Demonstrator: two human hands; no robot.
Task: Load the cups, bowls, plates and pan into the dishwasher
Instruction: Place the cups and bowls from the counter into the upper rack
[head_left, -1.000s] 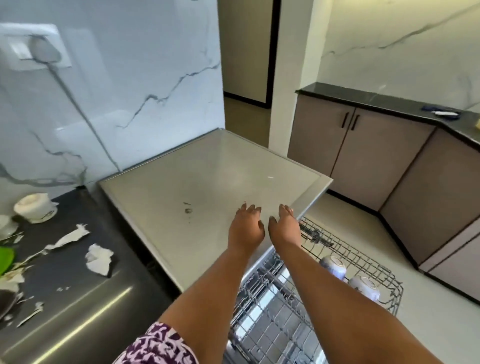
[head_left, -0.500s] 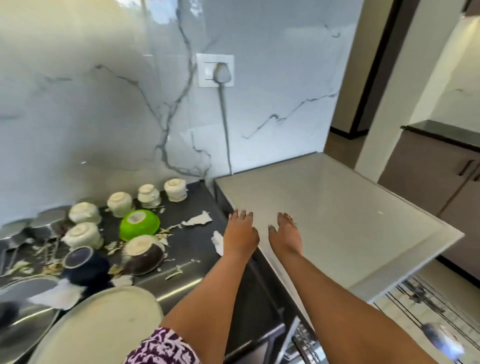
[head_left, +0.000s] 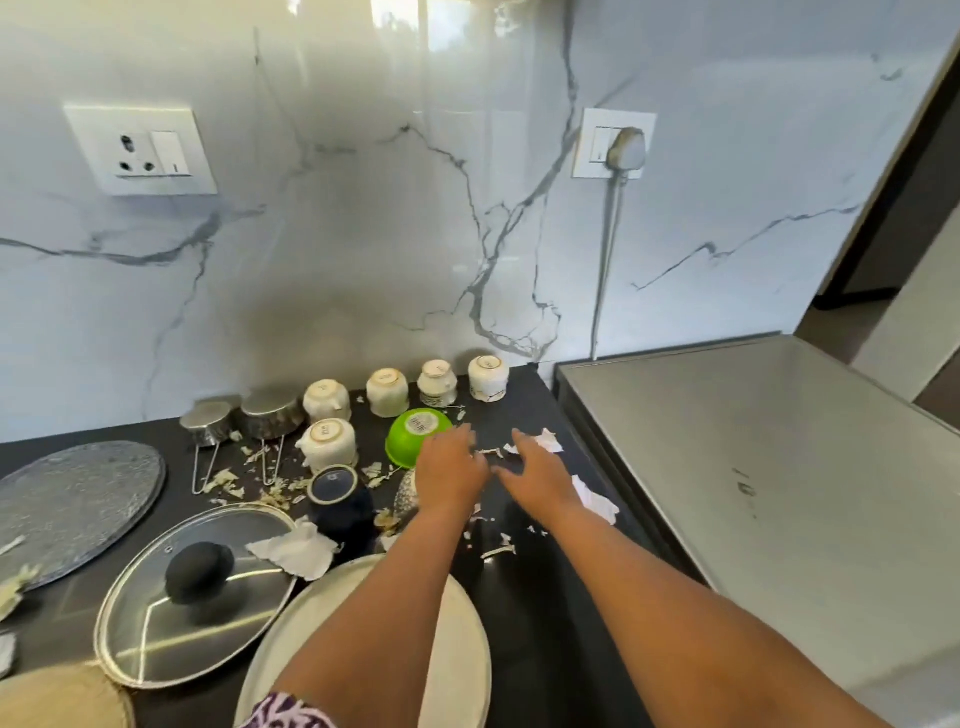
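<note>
Fingers (head_left: 462, 441) of the left hand (head_left: 449, 475) are spread wide and hold nothing; they hover at the near edge of the green bowl (head_left: 418, 435), prob. because that bowl is the closest dish w/ a rim easy to catch. Right hand (head_left: 540, 475) is also loose, fingers apart, empty, over the paper scraps (head_left: 592, 501) and bare dark worktop (head_left: 545, 597), near the left hand but not touching it; I'd guess it's there to help w/ a two-handed lift or to take a second item.

Dishes sit upside down, bases up, likely left so to drain. Four white cups (head_left: 387, 392) line the wall, a fifth white cup (head_left: 330, 441) stands just in front, a dark blue cup (head_left: 337, 499) lies tilted nearer the camera. Two steel pans (head_left: 244, 415) w/ wire handles stand left of the cups. A speckled bowl (head_left: 405, 493) is mostly hidden under the left wrist. Big cream plate (head_left: 457, 639) lies at the near edge under the left forearm, glass lid (head_left: 192, 587) beside it, grey round plate (head_left: 72, 499) far left.

Dishwasher top (head_left: 753, 467) butts against the worktop's right end; its racks aren't in view. Most of the load looks not yet done. Next: close on the green bowl's rim, mind the scraps.
</note>
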